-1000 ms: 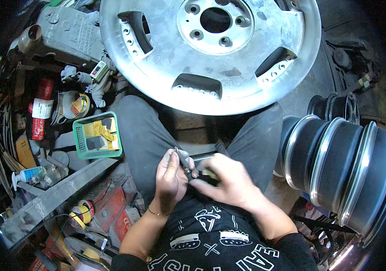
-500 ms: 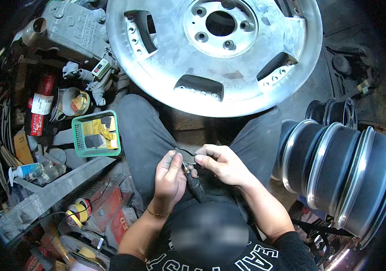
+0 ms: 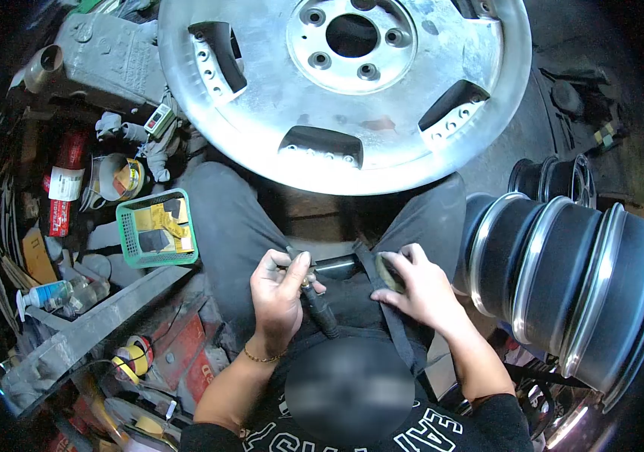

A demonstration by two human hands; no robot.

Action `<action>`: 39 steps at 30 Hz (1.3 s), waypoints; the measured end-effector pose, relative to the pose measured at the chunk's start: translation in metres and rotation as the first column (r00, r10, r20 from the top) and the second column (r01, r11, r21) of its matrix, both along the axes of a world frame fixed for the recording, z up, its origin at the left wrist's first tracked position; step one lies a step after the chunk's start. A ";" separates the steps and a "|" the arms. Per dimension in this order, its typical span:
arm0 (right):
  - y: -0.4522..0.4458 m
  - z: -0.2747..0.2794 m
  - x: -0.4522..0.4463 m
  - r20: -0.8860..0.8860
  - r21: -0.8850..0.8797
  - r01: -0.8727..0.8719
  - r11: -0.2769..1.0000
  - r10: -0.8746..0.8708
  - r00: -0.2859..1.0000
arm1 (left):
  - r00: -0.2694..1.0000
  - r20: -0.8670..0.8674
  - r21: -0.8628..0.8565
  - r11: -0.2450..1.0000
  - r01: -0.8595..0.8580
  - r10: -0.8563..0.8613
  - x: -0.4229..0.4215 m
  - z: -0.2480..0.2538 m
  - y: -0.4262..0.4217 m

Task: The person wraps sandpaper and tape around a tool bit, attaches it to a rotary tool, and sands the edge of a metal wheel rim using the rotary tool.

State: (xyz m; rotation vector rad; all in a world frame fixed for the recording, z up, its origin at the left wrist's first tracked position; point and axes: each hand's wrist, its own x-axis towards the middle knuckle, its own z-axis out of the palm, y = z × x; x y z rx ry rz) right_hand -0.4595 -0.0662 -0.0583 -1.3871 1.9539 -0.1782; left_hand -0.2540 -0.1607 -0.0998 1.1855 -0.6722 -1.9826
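From my head, I see the wheel point(image 3: 261, 109) straight ahead, slotted face in view, its near edge by my knees point(image 3: 220, 200). My left hand point(image 3: 278, 294) is on my side of the wheel, towards its left half, closed on a dark tool point(image 3: 320, 310); thumb and fingers grip the upper part, and the lower end slants back towards me. My right hand point(image 3: 421, 290) is also on my side of the wheel, towards its right half, well apart from the left. Its fingers and thumb are curled round a pale disc point(image 3: 391, 273), partly hidden by them. A dark strap point(image 3: 399, 331) runs just beside that thumb; I can't tell whether I have hold of it.

Left of the wheel stand a grey casing point(image 3: 114, 56) and, farther out, a red tube point(image 3: 59, 215). Nearer me and left of the wheel is the green basket point(image 3: 157, 261), with yellow and dark sheets point(image 3: 162, 218) inside. Right of the wheel and nearer me, dark rims point(image 3: 501, 252) lie on their sides in a row.
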 end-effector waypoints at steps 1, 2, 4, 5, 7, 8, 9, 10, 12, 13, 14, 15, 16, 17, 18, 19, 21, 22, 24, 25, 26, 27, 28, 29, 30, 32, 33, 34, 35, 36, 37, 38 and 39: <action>0.004 0.001 0.000 -0.056 -0.011 -0.087 0.996 0.087 0.995 | 1.000 0.021 -0.014 1.000 0.008 -0.008 0.000 -0.001 0.000; 0.008 0.001 -0.001 -0.112 -0.016 -0.173 0.985 0.171 0.979 | 1.000 0.022 -0.013 1.000 0.014 -0.014 0.000 -0.002 0.000; 0.015 -0.008 -0.010 -0.066 -0.079 -0.215 0.973 0.210 0.976 | 0.999 0.045 -0.006 1.000 0.020 -0.019 -0.001 -0.002 -0.001; 0.019 -0.011 -0.015 -0.022 -0.143 -0.257 0.956 0.257 0.966 | 0.999 0.045 -0.005 1.000 0.023 -0.022 -0.002 -0.001 -0.001; 0.019 -0.009 -0.026 0.098 -0.138 -0.135 0.981 0.149 0.984 | 0.998 0.055 0.008 1.000 0.022 -0.023 -0.002 0.002 -0.003; 0.017 -0.007 -0.032 0.215 -0.119 -0.015 0.993 0.040 0.976 | 0.998 0.056 0.008 1.000 0.020 -0.021 -0.001 0.003 -0.004; 0.017 -0.004 -0.038 0.180 -0.118 0.058 0.991 -0.036 0.983 | 0.998 0.062 0.015 1.000 0.014 -0.015 0.000 0.003 -0.004; 0.018 -0.006 -0.046 0.210 -0.140 0.118 0.983 -0.087 0.974 | 0.998 0.063 0.023 1.000 0.011 -0.013 0.000 0.002 -0.004; 0.024 -0.017 -0.061 0.214 -0.151 0.306 0.940 -0.271 0.939 | 0.998 0.058 0.018 1.000 -0.006 0.005 0.000 -0.002 -0.003; 0.023 -0.020 -0.065 0.154 -0.184 0.371 0.910 -0.346 0.925 | 0.999 0.051 0.014 1.000 -0.018 0.017 0.001 -0.003 -0.002; 0.024 -0.025 -0.069 0.068 -0.242 0.358 0.902 -0.352 0.934 | 0.999 0.041 0.026 0.999 -0.035 0.034 -0.001 -0.003 -0.002; 0.025 -0.033 -0.071 0.035 -0.349 0.358 0.866 -0.369 0.929 | 0.999 0.032 0.011 1.000 -0.022 0.021 0.000 -0.003 -0.002; 0.024 -0.041 -0.072 0.004 -0.453 0.347 0.821 -0.388 0.922 | 1.000 0.024 -0.006 1.000 -0.009 0.009 0.000 -0.004 -0.002; 0.023 -0.048 -0.075 -0.028 -0.504 0.293 0.812 -0.355 0.935 | 1.000 0.024 0.000 1.000 0.002 -0.002 0.000 -0.004 -0.002; 0.022 -0.055 -0.077 -0.061 -0.551 0.236 0.800 -0.321 0.945 | 1.000 0.024 0.006 1.000 -0.008 0.007 -0.001 -0.003 -0.002; 0.026 -0.068 -0.077 -0.130 -0.575 0.213 0.790 -0.345 0.929 | 0.999 0.030 0.014 1.000 -0.018 0.017 -0.003 -0.001 -0.002; 0.032 -0.081 -0.072 -0.199 -0.618 0.209 0.758 -0.407 0.891 | 0.999 0.029 0.020 1.000 -0.015 0.015 -0.004 -0.001 -0.001; 0.035 -0.083 -0.069 -0.220 -0.639 0.203 0.742 -0.429 0.876 | 0.999 0.039 0.008 1.000 -0.014 0.014 -0.003 -0.001 -0.001; 0.046 -0.082 -0.059 -0.112 -0.517 0.354 0.779 -0.472 0.875 | 0.999 0.053 -0.014 1.000 -0.002 0.002 -0.002 0.002 -0.001; 0.052 -0.077 -0.052 -0.081 -0.482 0.352 0.802 -0.441 0.894 | 0.997 0.076 0.007 1.000 -0.010 0.009 -0.002 0.003 -0.001; 0.057 -0.069 -0.046 -0.049 -0.449 0.347 0.823 -0.411 0.910 | 0.995 0.098 0.026 1.000 -0.017 0.015 -0.003 0.004 -0.002; 0.064 -0.063 -0.042 -0.093 -0.433 0.303 0.849 -0.377 0.922 | 0.995 0.096 0.017 1.000 -0.008 0.006 -0.002 0.002 -0.002; 0.071 -0.058 -0.040 -0.091 -0.435 0.317 0.843 -0.392 0.916 | 0.995 0.097 0.015 1.000 0.009 -0.010 -0.002 0.002 -0.002; 0.079 -0.054 -0.039 -0.074 -0.417 0.305 0.856 -0.366 0.928 | 0.993 0.114 0.021 1.000 0.013 -0.015 -0.003 0.001 -0.003; 0.085 -0.051 -0.039 -0.057 -0.399 0.292 0.869 -0.341 0.938 | 0.992 0.128 0.028 0.999 0.017 -0.021 -0.004 0.001 -0.003; 0.098 -0.057 -0.048 -0.159 -0.501 0.223 0.836 -0.342 0.926 | 0.988 0.152 0.020 0.999 0.033 -0.036 -0.007 0.000 -0.004; 0.105 -0.059 -0.060 -0.131 -0.534 0.274 0.800 -0.399 0.908 | 0.987 0.155 0.008 0.999 0.046 -0.047 -0.009 0.000 -0.003; 0.109 -0.062 -0.073 -0.101 -0.564 0.323 0.760 -0.451 0.887 | 0.986 0.158 -0.004 0.998 0.057 -0.055 -0.011 0.000 -0.002; 0.107 -0.067 -0.090 -0.065 -0.605 0.449 0.657 -0.603 0.795 | 0.985 0.159 -0.004 0.998 0.065 -0.063 -0.013 0.000 -0.002; 0.104 -0.074 -0.106 0.184 -0.381 0.816 0.435 -0.829 0.528 | 0.982 0.172 0.005 0.997 0.074 -0.073 -0.014 0.000 -0.002; 0.113 -0.104 -0.130 0.130 -0.497 0.789 0.361 -0.869 0.478 | 0.979 0.185 0.013 0.997 0.082 -0.083 -0.014 0.000 -0.002; 0.122 -0.120 -0.154 -0.054 -0.448 0.787 0.425 -0.891 0.451 | 0.978 0.191 0.011 0.996 0.087 -0.087 -0.013 0.001 -0.001; 0.128 -0.142 -0.173 -0.111 -0.412 0.809 0.420 -0.904 0.413 | 0.977 0.190 -0.004 0.995 0.098 -0.095 -0.015 0.002 -0.002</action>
